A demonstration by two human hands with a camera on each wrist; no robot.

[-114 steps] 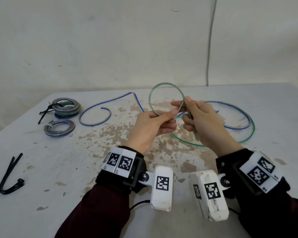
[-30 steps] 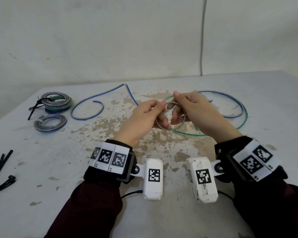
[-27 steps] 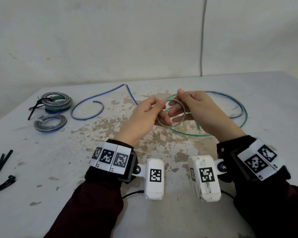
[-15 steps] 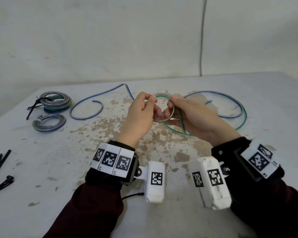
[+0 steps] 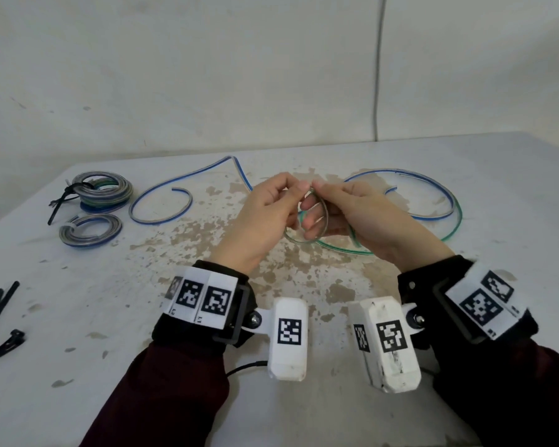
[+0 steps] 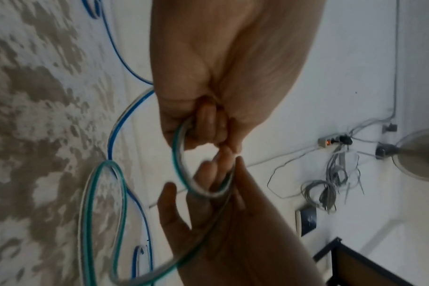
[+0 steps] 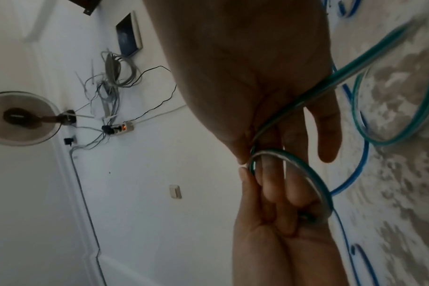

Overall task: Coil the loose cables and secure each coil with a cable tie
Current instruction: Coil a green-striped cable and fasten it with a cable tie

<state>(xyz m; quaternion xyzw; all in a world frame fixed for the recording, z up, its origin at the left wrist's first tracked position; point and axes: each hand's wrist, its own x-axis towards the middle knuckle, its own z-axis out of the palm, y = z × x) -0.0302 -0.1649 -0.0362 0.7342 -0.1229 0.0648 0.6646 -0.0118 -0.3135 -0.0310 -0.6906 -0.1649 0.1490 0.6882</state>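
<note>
Maroon sleeves (image 5: 162, 391), marker-tagged black wristbands (image 5: 236, 304)

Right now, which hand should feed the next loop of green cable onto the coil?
Right hand: the loose green cable trails from its side, while the left hand pinches the coil.

Lighting and picture quality: soft, even, diffuse daylight.
Head view bright, faint shadows, edges bowed by wide lens. Wrist views dimmer, palms shaded against pale walls, motion blur smearing near cable.
</note>
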